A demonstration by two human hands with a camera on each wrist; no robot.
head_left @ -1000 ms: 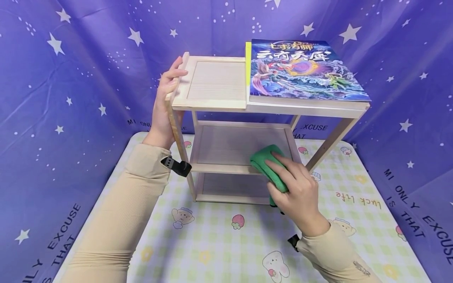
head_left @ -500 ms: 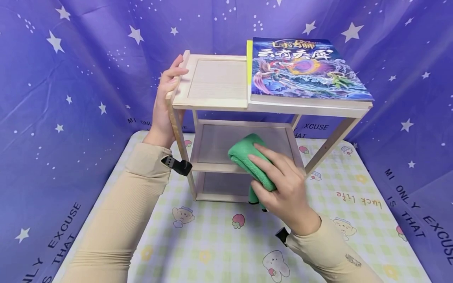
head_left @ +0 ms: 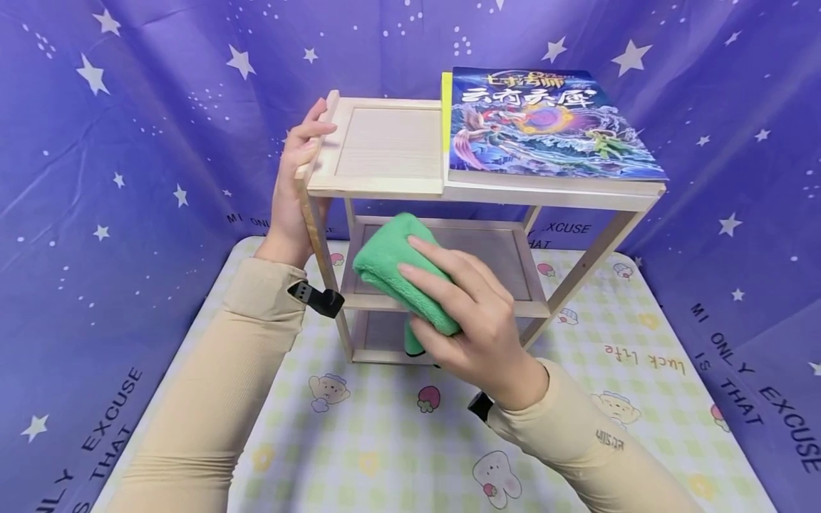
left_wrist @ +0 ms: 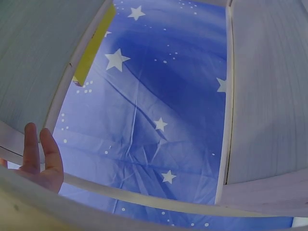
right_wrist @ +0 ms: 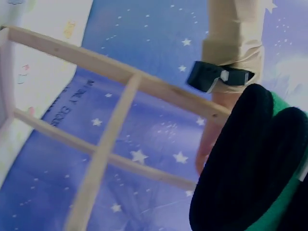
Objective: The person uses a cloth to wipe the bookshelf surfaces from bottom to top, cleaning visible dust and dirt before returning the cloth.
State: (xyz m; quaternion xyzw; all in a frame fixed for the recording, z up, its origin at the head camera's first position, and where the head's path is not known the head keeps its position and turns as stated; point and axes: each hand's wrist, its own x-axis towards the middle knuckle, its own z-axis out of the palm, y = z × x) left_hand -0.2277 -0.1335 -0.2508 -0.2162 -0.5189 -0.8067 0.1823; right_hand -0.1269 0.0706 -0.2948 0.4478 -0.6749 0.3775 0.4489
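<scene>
A pale wooden three-tier shelf (head_left: 391, 142) stands in the middle of the table. My left hand (head_left: 291, 182) grips its upper left side, some fingertips over the top rail; in the left wrist view, two fingers (left_wrist: 52, 156) show inside the frame, below the top board. In my right hand (head_left: 477, 313) is a folded green cloth (head_left: 398, 260), pinched between fingers and thumb. The cloth overlaps the front left of the middle board (head_left: 500, 260), with a dark-edged corner hanging below. Seen from the right wrist, the cloth's dark side (right_wrist: 231, 168) fills the lower right.
A blue illustrated book (head_left: 545, 135) lies on the right half of the top board, with a yellow edge (head_left: 446, 114) beside it. Under the shelf is a checked tablecloth (head_left: 372, 434). Purple starry curtains (head_left: 160, 107) close in the back and sides.
My right hand has moved left with the cloth, from the right front of the middle board to its left front. The left hand keeps its grip on the shelf.
</scene>
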